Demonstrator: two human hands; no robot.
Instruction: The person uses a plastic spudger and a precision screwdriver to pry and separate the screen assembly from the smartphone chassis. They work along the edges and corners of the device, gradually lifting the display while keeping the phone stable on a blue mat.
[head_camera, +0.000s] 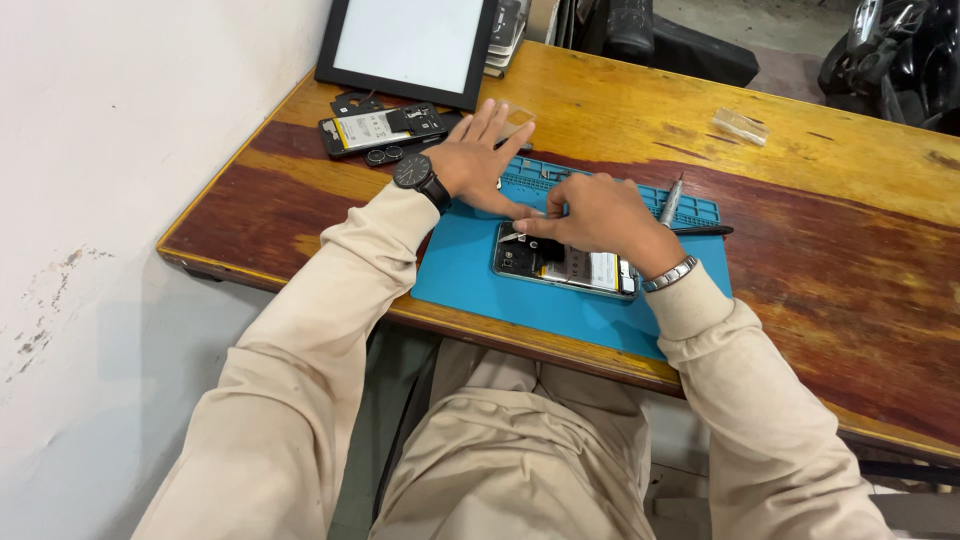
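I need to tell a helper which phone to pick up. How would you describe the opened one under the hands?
Start at the blue work mat on the wooden table. The opened phone lies flat at the mat's middle, under the right hand. The other opened phone lies off the mat, near the white screen.

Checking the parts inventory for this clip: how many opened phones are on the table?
2. One opened phone lies on the blue mat under the right hand; a second opened phone lies beyond the left hand, before the tablet. More may be hidden.
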